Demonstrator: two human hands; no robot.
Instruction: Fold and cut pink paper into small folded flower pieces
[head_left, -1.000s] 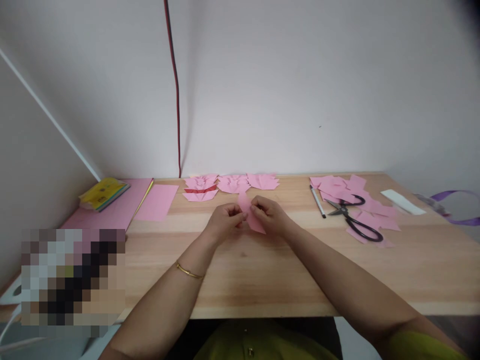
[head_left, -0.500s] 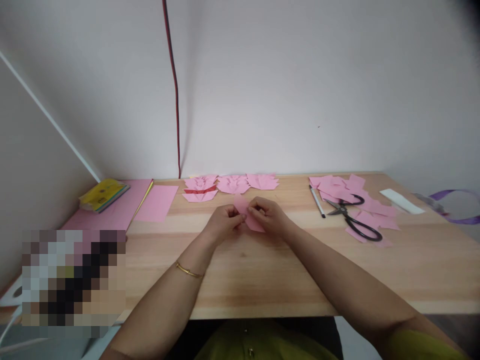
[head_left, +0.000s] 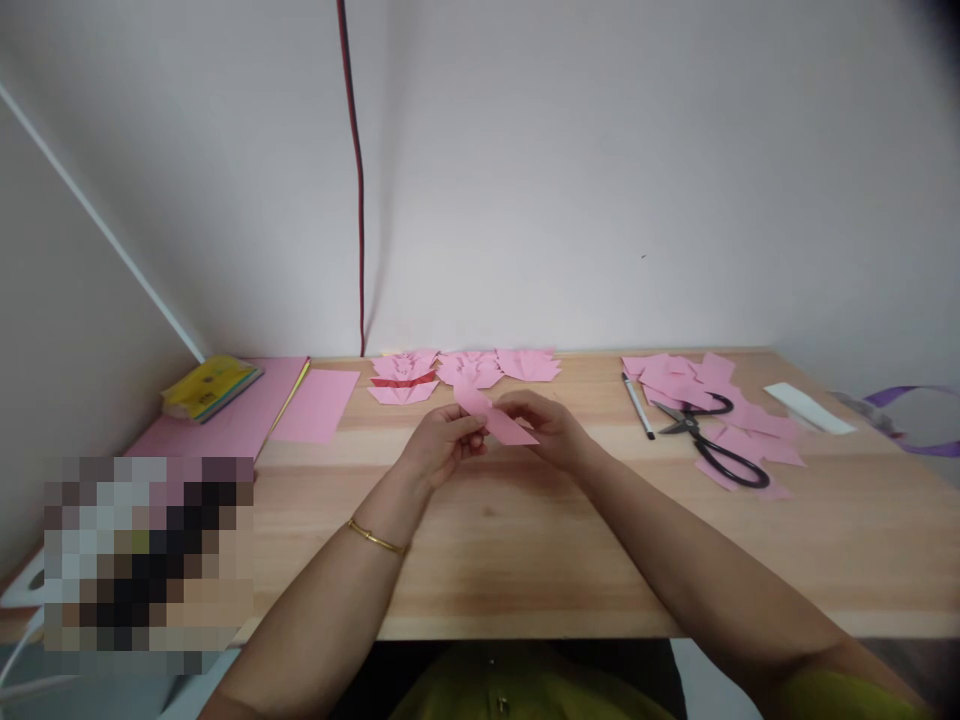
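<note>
A small piece of pink paper [head_left: 510, 428] is held between my two hands, over the middle of the wooden table. My left hand [head_left: 448, 440] pinches its left edge between thumb and fingers. On the other side my right hand [head_left: 551, 428] has its fingers closed at the paper's upper right edge, the fingertips partly hidden behind it. Just beyond my hands, folded pink paper shapes [head_left: 469, 369] lie in a row along the wall, and a red strip [head_left: 403, 381] crosses the left one.
At right lie black-handled scissors [head_left: 701, 440], a grey pen [head_left: 638, 406], pink paper scraps [head_left: 675, 375] and a white strip [head_left: 810, 408]. Pink sheets [head_left: 315, 405] and a yellow packet [head_left: 212, 388] are at left on the wooden table [head_left: 495, 560]. A cable [head_left: 361, 230] hangs down the wall.
The pink paper has turned and tilted between my hands, so more of its face shows and its lower corner points right. My right hand's fingers have shifted behind it.
</note>
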